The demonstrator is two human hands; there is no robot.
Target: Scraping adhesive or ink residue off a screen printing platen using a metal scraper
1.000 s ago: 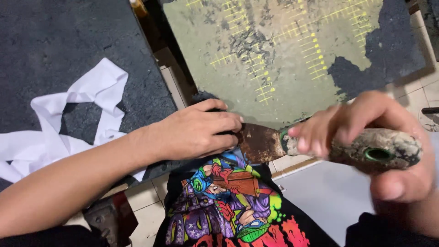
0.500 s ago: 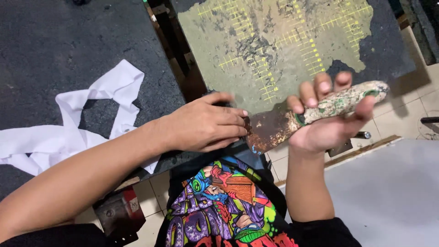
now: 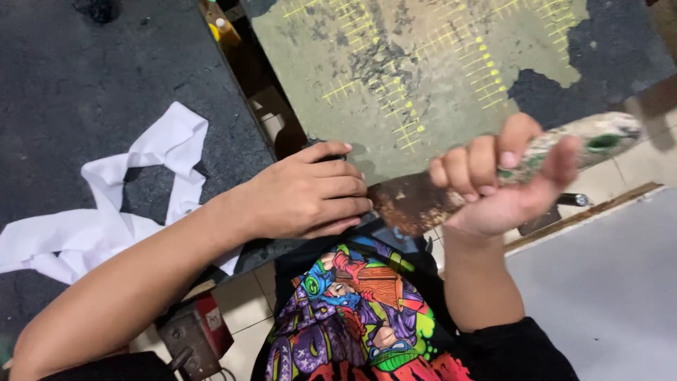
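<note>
1. In the right hand [image 3: 504, 187] lies a scraper [image 3: 486, 180], its paint-crusted handle wrapped by curled fingers with the thumb stretched along the top; the handle's far end pokes out past the thumb toward the upper right.
2. Just left of that fist, the scraper's rusty brown blade [image 3: 409, 204] reaches toward the left hand [image 3: 307, 194] and touches or nearly touches its fingertips.
3. The left hand rests palm down, fingers together and lightly bent, pressing on the near corner of a worn green board [image 3: 423, 77]; whether it pinches anything beneath cannot be told.
4. Beyond both hands the green board spreads away, marked with yellow grid lines and patches where the coating has flaked to dark.
5. Left of the left forearm sits a dark grey board [image 3: 106, 85] with strips of white cloth [image 3: 106, 212] crumpled on it.
6. Below the hands hangs a black shirt with a bright cartoon print [image 3: 352, 310].
7. Right of the right forearm lies a pale grey panel [image 3: 606, 282] edged with a wooden strip.
8. Under the left elbow a small reddish metal clamp [image 3: 194, 335] shows above the tiled floor [image 3: 243, 300].
</note>
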